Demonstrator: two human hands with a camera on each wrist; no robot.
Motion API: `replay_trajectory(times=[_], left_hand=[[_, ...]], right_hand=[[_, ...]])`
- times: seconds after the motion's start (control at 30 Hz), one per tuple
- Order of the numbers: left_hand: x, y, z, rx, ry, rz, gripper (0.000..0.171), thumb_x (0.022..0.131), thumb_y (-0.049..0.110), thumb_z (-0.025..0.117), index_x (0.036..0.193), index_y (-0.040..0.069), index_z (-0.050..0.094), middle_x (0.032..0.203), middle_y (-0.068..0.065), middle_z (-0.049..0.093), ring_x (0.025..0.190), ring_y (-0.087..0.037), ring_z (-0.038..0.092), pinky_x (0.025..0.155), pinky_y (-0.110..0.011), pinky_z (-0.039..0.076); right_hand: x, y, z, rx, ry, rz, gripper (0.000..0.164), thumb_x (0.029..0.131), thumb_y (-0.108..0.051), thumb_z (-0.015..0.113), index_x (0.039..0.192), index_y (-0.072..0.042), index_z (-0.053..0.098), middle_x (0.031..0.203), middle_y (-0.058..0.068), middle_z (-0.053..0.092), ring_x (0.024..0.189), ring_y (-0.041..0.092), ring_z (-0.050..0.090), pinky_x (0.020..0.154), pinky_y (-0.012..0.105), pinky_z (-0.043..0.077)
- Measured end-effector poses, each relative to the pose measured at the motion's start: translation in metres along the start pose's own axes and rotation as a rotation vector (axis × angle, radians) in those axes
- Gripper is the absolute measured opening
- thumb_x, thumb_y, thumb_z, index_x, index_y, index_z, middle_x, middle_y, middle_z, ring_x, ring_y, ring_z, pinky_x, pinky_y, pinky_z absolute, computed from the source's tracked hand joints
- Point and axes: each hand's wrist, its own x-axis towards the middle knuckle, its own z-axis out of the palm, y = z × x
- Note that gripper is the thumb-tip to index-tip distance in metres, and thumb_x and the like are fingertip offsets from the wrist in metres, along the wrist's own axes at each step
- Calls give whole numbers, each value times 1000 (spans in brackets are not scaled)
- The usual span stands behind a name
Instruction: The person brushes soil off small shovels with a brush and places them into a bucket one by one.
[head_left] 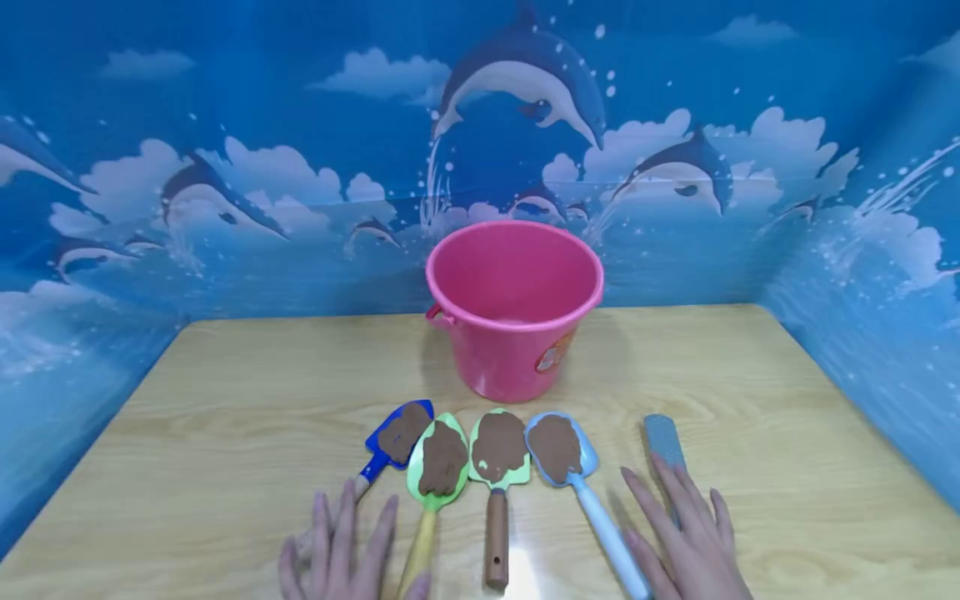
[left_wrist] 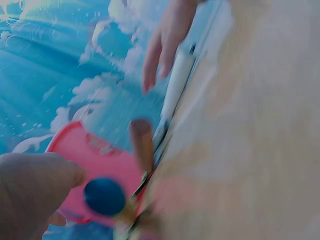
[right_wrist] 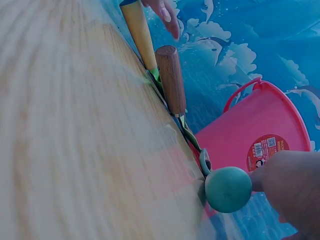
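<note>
Several toy shovels lie fanned out, each with brown clay-like stuff on its blade. My left hand (head_left: 341, 546), fingers spread, hovers over the handle of the dark blue shovel (head_left: 378, 458) and beside the yellow handle (head_left: 420, 554) of a green shovel (head_left: 438, 492). Mid-row is a green shovel with a brown wooden handle (head_left: 497, 542). My right hand (head_left: 693, 542) has its fingers extended over a grey-blue flat bar (head_left: 663, 440), whose near part it covers. Just left of that hand lies the handle of the light blue shovel (head_left: 607, 533); its round end (right_wrist: 228, 189) shows near the thumb in the right wrist view.
A pink bucket (head_left: 517, 358) with a sticker stands behind the shovels, its handle hinge on the left. Blue dolphin-printed cloth (head_left: 300, 250) rises behind and at both sides of the wood-patterned table (head_left: 225, 400).
</note>
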Motion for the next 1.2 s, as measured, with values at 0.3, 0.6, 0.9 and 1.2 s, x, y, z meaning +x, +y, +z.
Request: replay_trajectory(times=[0.3, 0.6, 0.9, 1.2], left_hand=[[10, -25, -16, -1, -146, -143, 59, 85, 45, 60, 135, 16, 47, 140, -21, 45, 132, -47, 33, 101, -74, 17], [4, -30, -9, -5, -172, -128, 57, 79, 33, 70, 129, 11, 53, 125, -20, 59, 108, -46, 56, 78, -66, 44], [23, -38, -10, -46, -268, -70, 54, 84, 29, 68, 128, 0, 55, 120, -22, 61, 109, -43, 55, 81, -63, 47], [60, -46, -10, -234, -572, -260, 38, 94, 32, 60, 119, 4, 57, 86, -6, 60, 74, -21, 60, 60, -40, 52]], right_hand=[[-1, 7, 2, 30, 55, -86, 40, 98, -35, 50, 127, -9, 60, 134, 23, 50, 115, 43, 47, 78, 72, 40], [1, 11, -6, -45, 49, -40, 34, 88, -26, 65, 115, -4, 64, 120, 22, 56, 103, 43, 53, 74, 55, 47], [0, 9, -9, -165, 44, 119, 60, 56, -2, 81, 113, -6, 64, 98, 15, 53, 74, 20, 49, 49, 16, 32], [-1, 15, -16, -105, -141, 266, 70, 65, 12, 67, 131, -2, 47, 111, 30, 51, 67, 20, 53, 44, 17, 34]])
